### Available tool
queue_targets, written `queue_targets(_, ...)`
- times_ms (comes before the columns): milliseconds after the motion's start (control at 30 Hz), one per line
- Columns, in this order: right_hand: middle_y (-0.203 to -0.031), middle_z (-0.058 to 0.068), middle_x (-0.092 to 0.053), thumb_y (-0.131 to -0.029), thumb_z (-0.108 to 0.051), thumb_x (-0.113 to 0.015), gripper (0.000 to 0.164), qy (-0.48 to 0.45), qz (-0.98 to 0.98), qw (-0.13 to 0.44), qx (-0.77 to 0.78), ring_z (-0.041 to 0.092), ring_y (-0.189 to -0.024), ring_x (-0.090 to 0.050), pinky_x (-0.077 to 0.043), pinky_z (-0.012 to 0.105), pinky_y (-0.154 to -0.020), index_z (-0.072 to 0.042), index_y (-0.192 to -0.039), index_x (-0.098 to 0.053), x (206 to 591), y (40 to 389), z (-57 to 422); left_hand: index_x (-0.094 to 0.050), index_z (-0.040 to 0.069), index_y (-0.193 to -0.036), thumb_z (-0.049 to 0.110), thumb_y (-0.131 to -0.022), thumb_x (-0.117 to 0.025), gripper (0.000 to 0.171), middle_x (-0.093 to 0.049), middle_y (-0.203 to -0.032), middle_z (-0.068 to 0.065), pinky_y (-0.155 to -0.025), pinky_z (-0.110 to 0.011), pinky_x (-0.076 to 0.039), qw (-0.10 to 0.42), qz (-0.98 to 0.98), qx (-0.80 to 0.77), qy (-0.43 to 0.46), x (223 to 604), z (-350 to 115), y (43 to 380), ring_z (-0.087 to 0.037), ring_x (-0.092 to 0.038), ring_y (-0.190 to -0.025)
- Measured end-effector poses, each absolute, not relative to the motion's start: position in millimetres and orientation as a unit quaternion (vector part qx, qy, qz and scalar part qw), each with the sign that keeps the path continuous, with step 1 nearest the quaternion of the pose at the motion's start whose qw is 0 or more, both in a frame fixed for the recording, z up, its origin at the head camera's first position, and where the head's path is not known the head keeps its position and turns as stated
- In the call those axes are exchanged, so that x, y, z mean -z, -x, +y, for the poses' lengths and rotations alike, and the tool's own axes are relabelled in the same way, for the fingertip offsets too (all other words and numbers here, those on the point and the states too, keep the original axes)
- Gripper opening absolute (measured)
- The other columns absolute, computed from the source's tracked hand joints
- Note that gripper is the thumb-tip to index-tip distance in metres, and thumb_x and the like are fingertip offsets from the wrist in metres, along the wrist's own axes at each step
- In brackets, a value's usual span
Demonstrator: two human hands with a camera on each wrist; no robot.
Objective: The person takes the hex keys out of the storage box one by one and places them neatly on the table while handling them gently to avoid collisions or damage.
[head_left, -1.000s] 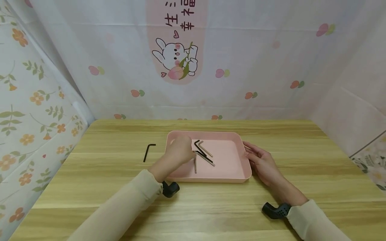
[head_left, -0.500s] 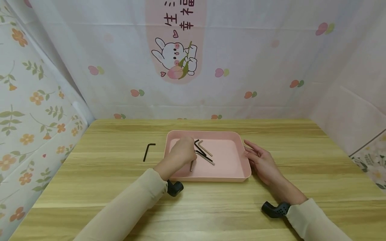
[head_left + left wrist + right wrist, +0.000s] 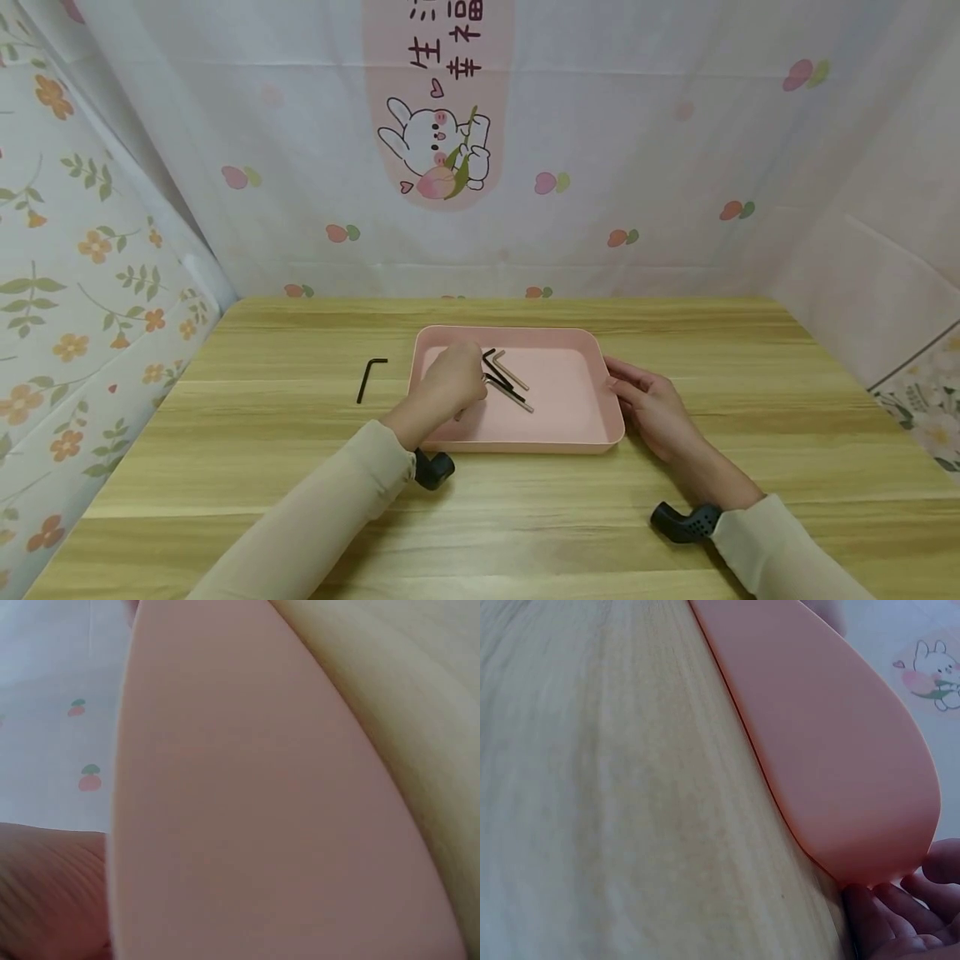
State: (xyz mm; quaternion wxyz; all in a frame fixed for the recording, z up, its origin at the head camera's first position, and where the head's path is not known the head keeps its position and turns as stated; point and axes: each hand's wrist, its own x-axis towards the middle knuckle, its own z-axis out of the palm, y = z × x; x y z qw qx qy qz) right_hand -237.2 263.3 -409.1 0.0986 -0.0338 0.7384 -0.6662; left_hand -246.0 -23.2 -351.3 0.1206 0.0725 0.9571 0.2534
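In the head view my left hand (image 3: 452, 379) reaches down into the left part of a shallow pink tray (image 3: 577, 417). Its fingers pinch a hex key (image 3: 459, 415) that is mostly hidden, with only a short silvery end showing below the hand. Just right of that hand, black, silver and bronze hex keys (image 3: 512, 372) lie loosely crossed on the tray floor. My right hand (image 3: 654, 408) holds the tray's right end, thumb at the rim and fingers against the outer wall; the right wrist view shows these fingers (image 3: 900, 911) low beside the tray.
A single black hex key (image 3: 365, 382) lies on the wooden table (image 3: 525, 533), left of the tray. Patterned cloth (image 3: 660, 150) hangs behind the table and at both sides. Each wrist wears a black camera mount (image 3: 686, 523).
The hex key end below my left hand has swung left and mostly gone out of sight under the hand. My left hand moved slightly right, while my right hand stayed at the tray's end.
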Motion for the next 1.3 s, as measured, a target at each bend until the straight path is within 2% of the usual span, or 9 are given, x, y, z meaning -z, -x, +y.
queue_targets(233,-0.161,0.026,-0.03,-0.107,-0.016,-0.049,0.055,0.032,0.743,0.097,0.661,-0.013,-0.11,-0.059,-0.053,0.012,-0.089,0.003,-0.156,-0.032,409,236,263,-0.033,0.017,-0.049,-0.005,-0.088,-0.062,0.054,-0.029,-0.04,0.004,-0.038,-0.02,-0.029,0.11,0.951,-0.279,-0.081,351,-30,247,-0.012,-0.039,-0.03)
queue_targets(433,-0.162,0.025,-0.03,-0.107,-0.017,-0.048,0.055,0.035,0.743,0.099,0.661,-0.012,-0.112,-0.059,-0.053,0.012,-0.09,0.001,-0.157,-0.032,410,237,265,-0.029,0.018,-0.05,-0.007,-0.087,-0.059,0.054,-0.022,-0.043,0.005,-0.042,-0.021,-0.02,0.103,0.951,-0.282,-0.079,353,-33,249,-0.009,-0.028,-0.032)
queue_targets(533,-0.162,0.024,-0.03,-0.108,-0.017,-0.049,0.055,0.038,0.742,0.099,0.661,-0.012,-0.113,-0.058,-0.054,0.013,-0.09,0.0,-0.157,-0.031,411,236,266,-0.051,0.012,-0.06,-0.011,-0.088,-0.056,0.036,-0.045,-0.054,0.001,-0.045,-0.021,-0.026,0.094,0.953,-0.276,-0.077,354,-34,249,-0.009,-0.033,-0.042)
queue_targets(600,-0.162,0.025,-0.03,-0.108,-0.018,-0.049,0.056,0.039,0.743,0.099,0.661,-0.012,-0.112,-0.059,-0.054,0.013,-0.09,0.0,-0.157,-0.031,411,236,266,-0.065,0.005,-0.078,-0.014,-0.086,-0.053,0.024,-0.063,-0.07,-0.006,-0.047,-0.021,-0.032,0.083,0.954,-0.276,-0.081,355,-36,249,-0.01,-0.039,-0.047)
queue_targets(667,-0.162,0.025,-0.029,-0.107,-0.018,-0.049,0.056,0.039,0.743,0.099,0.661,-0.012,-0.113,-0.058,-0.053,0.012,-0.09,0.0,-0.157,-0.031,411,236,265,-0.072,-0.001,-0.102,-0.016,-0.085,-0.054,0.029,-0.073,-0.095,-0.013,-0.051,-0.02,-0.04,0.071,0.952,-0.286,-0.088,355,-39,250,-0.011,-0.047,-0.052)
queue_targets(733,-0.162,0.025,-0.029,-0.107,-0.017,-0.049,0.055,0.037,0.742,0.097,0.662,-0.012,-0.112,-0.059,-0.054,0.013,-0.09,0.0,-0.157,-0.032,410,236,265,-0.071,-0.004,-0.107,-0.015,-0.085,-0.056,0.03,-0.074,-0.103,-0.016,-0.054,-0.021,-0.047,0.058,0.947,-0.3,-0.098,356,-41,250,-0.011,-0.054,-0.057)
queue_targets(933,-0.161,0.02,-0.036,-0.106,-0.019,-0.052,0.057,0.032,0.739,0.094,0.666,-0.01,-0.112,-0.06,-0.054,0.013,-0.09,0.0,-0.156,-0.033,409,236,265,-0.072,-0.003,-0.096,-0.005,-0.084,-0.071,0.012,-0.071,-0.086,-0.011,-0.069,-0.026,-0.054,0.012,0.932,-0.344,-0.111,355,-52,253,-0.016,-0.063,-0.076)
queue_targets(1100,-0.151,0.005,-0.05,-0.105,-0.019,-0.055,0.058,0.032,0.731,0.092,0.676,-0.009,-0.112,-0.061,-0.054,0.013,-0.089,0.002,-0.156,-0.034,410,237,264,-0.073,0.0,-0.103,0.0,-0.086,-0.069,0.017,-0.07,-0.088,-0.009,-0.063,-0.024,-0.05,0.021,0.918,-0.386,-0.091,352,-66,250,-0.018,-0.064,-0.079)
queue_targets(1300,-0.149,0.003,-0.052,-0.105,-0.018,-0.054,0.057,0.03,0.733,0.091,0.673,-0.009,-0.111,-0.061,-0.054,0.014,-0.089,0.001,-0.156,-0.034,410,237,264,-0.068,0.002,-0.112,0.004,-0.089,-0.065,0.023,-0.069,-0.095,-0.011,-0.062,-0.025,-0.052,0.023,0.899,-0.429,-0.081,351,-82,243,-0.018,-0.066,-0.077)
